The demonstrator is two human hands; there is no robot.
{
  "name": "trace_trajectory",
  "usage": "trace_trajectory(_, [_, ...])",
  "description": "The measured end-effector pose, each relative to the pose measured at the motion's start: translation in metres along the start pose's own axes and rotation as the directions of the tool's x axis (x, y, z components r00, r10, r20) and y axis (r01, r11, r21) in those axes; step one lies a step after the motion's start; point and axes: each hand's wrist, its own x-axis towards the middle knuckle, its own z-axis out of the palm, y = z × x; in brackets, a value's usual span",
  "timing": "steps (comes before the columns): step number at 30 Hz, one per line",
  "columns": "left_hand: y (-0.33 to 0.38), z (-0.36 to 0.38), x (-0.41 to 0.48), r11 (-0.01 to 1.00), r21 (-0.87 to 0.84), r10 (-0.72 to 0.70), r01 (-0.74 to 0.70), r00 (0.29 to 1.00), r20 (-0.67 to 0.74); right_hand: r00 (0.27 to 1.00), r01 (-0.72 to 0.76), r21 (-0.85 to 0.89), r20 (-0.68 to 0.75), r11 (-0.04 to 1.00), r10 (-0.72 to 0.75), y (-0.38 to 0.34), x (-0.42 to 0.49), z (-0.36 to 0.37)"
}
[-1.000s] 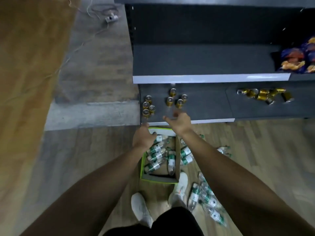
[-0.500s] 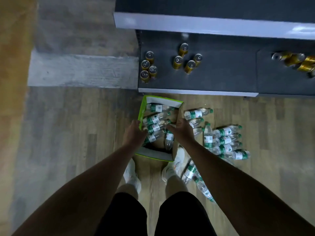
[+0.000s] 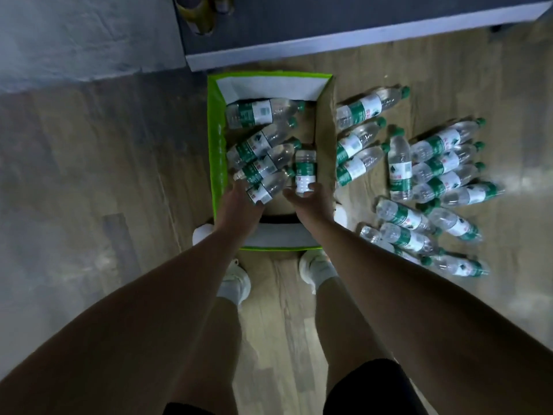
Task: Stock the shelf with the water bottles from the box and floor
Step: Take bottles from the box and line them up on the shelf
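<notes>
While the person is bending over the box (image 3: 217,145), the right hand (image 3: 311,205) is closing round the near end of a lone bottle (image 3: 305,169), with the thumb on its left and the fingers curling up its right side. That bottle is lying lengthwise beside the box's right wall, pointing away from the person, with its green-and-white label facing up.

Just beside it, the left hand (image 3: 238,205) is cupping the near end of a slanted bottle (image 3: 267,187). The fingers are curling under it and the clear plastic is overlapping the palm. This bottle is the nearest of the boxed bottles (image 3: 257,145), which are lying on their sides against the box's left wall with their caps angled up to the right. The farthest of them is lying almost crosswise near the back wall.

The box, bright green outside and pale inside, is sitting open on the wooden floor (image 3: 119,175), its far end just short of the shelf (image 3: 359,40). To the right of the box, loose bottles (image 3: 443,163) are lying on the floor in rough rows, their green caps mostly pointing right, and a further cluster is lying nearer the person.

The shelf's pale front edge is running across the top of the view. On its dark board, blurred gold cans (image 3: 200,16) are showing at the upper edge. The person's white shoes (image 3: 236,283) are standing on the floor just beside the box's near wall.
</notes>
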Motion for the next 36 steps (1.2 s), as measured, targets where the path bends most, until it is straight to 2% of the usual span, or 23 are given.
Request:
trace_trajectory(3, [-0.026,0.028,0.02,0.998,0.015,0.054,-0.054,0.998,0.011,0.998,-0.064,0.047,-0.005,0.997,0.064,0.02,0.031,0.029])
trace_trajectory(11, [-0.064,0.076,0.065,0.993,0.11,0.029,-0.035,0.998,0.055,0.987,-0.155,0.202,0.003,0.967,0.158,0.034,0.1,0.085])
trace_trajectory(16, [-0.067,0.089,0.085,0.981,0.182,0.052,-0.063,0.997,0.065,0.97,-0.232,0.369,0.024,0.9,0.24,0.036,0.127,0.111])
trace_trajectory(21, [-0.079,0.098,0.1,0.964,0.229,0.119,-0.133,0.99,0.076,0.946,-0.322,0.448,0.132,0.834,0.295,0.046,0.147,0.133])
trace_trajectory(29, [-0.09,0.097,0.106,0.974,0.208,0.085,-0.095,0.995,0.055,0.949,-0.309,0.424,0.082,0.851,0.304,0.049,0.165,0.144])
trace_trajectory(36, [-0.092,0.092,0.086,0.971,0.227,0.047,-0.072,0.993,0.11,0.969,-0.23,0.435,0.014,0.871,0.248,0.049,0.148,0.127])
